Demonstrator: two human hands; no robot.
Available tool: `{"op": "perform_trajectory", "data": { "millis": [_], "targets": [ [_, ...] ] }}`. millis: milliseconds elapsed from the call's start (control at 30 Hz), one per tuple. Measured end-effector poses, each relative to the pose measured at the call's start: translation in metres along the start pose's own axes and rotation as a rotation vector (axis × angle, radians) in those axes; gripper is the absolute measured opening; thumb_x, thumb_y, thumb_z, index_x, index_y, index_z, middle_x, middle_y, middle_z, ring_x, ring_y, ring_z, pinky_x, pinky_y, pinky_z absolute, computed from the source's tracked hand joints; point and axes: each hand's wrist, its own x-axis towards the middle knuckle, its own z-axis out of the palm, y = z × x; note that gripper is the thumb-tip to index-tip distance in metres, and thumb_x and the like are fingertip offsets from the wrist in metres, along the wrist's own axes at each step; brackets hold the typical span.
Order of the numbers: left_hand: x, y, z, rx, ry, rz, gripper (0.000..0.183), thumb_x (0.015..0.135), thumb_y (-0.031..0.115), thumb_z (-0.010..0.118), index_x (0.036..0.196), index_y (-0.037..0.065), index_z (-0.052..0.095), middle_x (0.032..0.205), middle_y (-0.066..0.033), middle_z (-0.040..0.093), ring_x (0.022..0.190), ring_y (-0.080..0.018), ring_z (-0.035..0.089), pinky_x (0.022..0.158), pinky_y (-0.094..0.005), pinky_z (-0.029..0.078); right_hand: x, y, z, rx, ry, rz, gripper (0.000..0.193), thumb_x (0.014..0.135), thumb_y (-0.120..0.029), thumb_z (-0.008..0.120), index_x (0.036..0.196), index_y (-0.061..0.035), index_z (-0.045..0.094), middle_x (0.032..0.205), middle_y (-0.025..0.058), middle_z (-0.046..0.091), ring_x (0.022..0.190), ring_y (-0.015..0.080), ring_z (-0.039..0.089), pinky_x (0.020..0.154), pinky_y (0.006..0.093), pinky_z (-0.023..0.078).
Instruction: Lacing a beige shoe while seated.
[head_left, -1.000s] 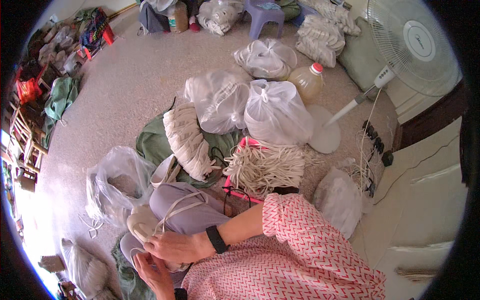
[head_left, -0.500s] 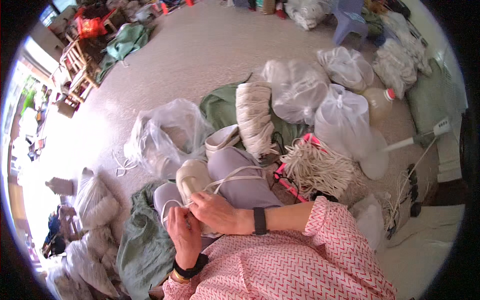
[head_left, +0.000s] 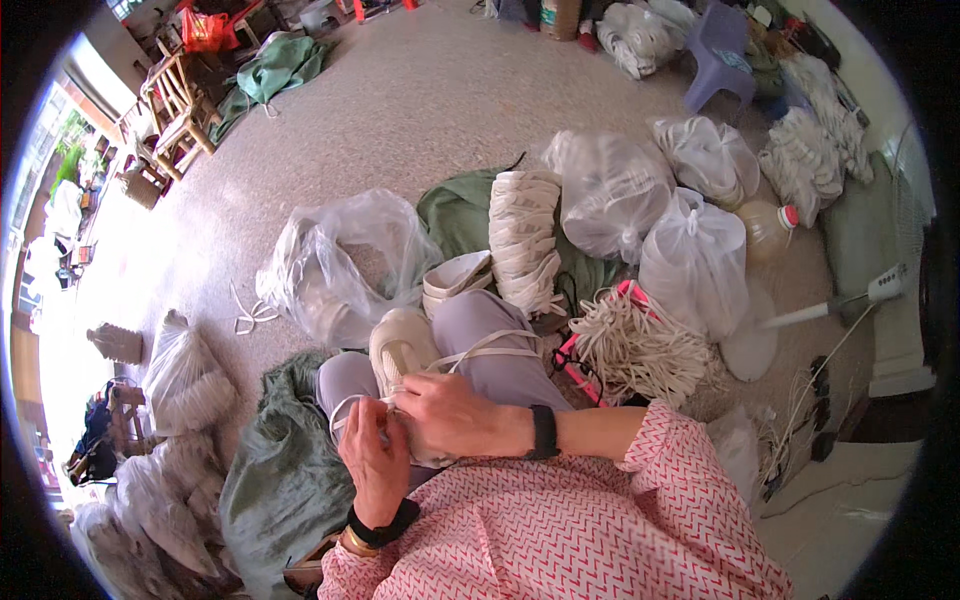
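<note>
A cream shoe (head_left: 402,345) lies between my thighs, its toe pointing away from me. My left hand (head_left: 374,462) is closed at the shoe's left side, fingertips pinching the white shoelace (head_left: 345,405). Across the shoe's upper reaches my right hand (head_left: 450,415), its fingers bent and pressed together on the lacing; a lace end seems to be in them, though the hand hides most of it. A loose lace (head_left: 490,350) is draped over my right thigh. Beyond my knees stand another cream shoe part (head_left: 456,280) and a stacked row of cream shoe uppers (head_left: 524,240).
A heap of white laces (head_left: 640,345) fills a pink-edged tray at right. Knotted clear bags (head_left: 693,260) stand behind it, near a jug with a red cap (head_left: 768,230). An opened plastic bag (head_left: 345,260) lies ahead to the left; green cloth (head_left: 285,480) spreads beside my left leg.
The whole view has shifted slightly, with the scene sitting a little farther right. Both hands stay at the shoe's lacing, and the left fingers have moved slightly closer to the right hand.
</note>
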Motion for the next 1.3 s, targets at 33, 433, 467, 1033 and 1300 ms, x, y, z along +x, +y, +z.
{"op": "perform_trajectory", "data": {
  "millis": [33, 433, 467, 1033, 1300],
  "targets": [
    [0.000, 0.000, -0.001, -0.005, 0.004, -0.001, 0.011, 0.089, -0.003, 0.061, 0.092, 0.000, 0.052, 0.084, -0.0183, 0.057, 0.074, -0.0412, 0.058, 0.064, -0.0482, 0.044, -0.001, -0.003, -0.005, 0.051, 0.032, 0.036, 0.018, 0.076, -0.013, 0.071, 0.088, -0.0004, 0.065, 0.091, 0.0170, 0.065, 0.084, 0.0385, 0.067, 0.076, 0.0474, 0.056],
    [0.010, -0.008, -0.014, -0.064, 0.108, 0.092, 0.012, 0.088, -0.005, 0.064, 0.097, -0.003, 0.056, 0.086, -0.0169, 0.059, 0.076, -0.0340, 0.061, 0.068, -0.0407, 0.050, 0.051, -0.095, -0.175, 1.150, -0.033, 0.136, 0.016, 0.094, -0.011, 0.074, 0.089, 0.0001, 0.065, 0.087, 0.0043, 0.061, 0.081, 0.0120, 0.055, 0.072, 0.0262, 0.044],
    [0.017, -0.005, -0.023, -0.180, 0.056, 0.075, 0.013, 0.088, -0.006, 0.064, 0.099, -0.003, 0.057, 0.090, -0.0169, 0.061, 0.079, -0.0327, 0.063, 0.070, -0.0398, 0.051, 0.054, -0.095, -0.173, 1.166, -0.055, 0.113, 0.016, 0.095, -0.012, 0.074, 0.091, 0.0002, 0.064, 0.088, 0.0048, 0.061, 0.081, 0.0118, 0.054, 0.071, 0.0258, 0.043],
    [0.010, -0.019, -0.029, -1.058, -0.189, -0.242, 0.003, 0.104, 0.002, 0.061, 0.107, 0.001, 0.061, 0.099, -0.0032, 0.067, 0.092, -0.0098, 0.061, 0.088, -0.0283, 0.050, 0.017, -0.054, -0.187, 1.129, 0.049, 0.354, 0.024, 0.109, -0.023, 0.055, 0.093, -0.0056, 0.053, 0.082, 0.0067, 0.062, 0.066, 0.0125, 0.059, 0.058, 0.0245, 0.047],
    [-0.043, -0.081, -0.121, -0.842, -0.025, -0.644, 0.013, 0.105, 0.012, 0.061, 0.093, 0.007, 0.059, 0.083, 0.0000, 0.063, 0.071, -0.0087, 0.057, 0.068, -0.0241, 0.047, -0.150, 0.069, -0.254, 0.841, 0.436, 0.822, 0.023, 0.107, -0.022, 0.056, 0.087, -0.0107, 0.052, 0.071, -0.0015, 0.051, 0.057, 0.0072, 0.045, 0.052, 0.0235, 0.037]
  ]
}}
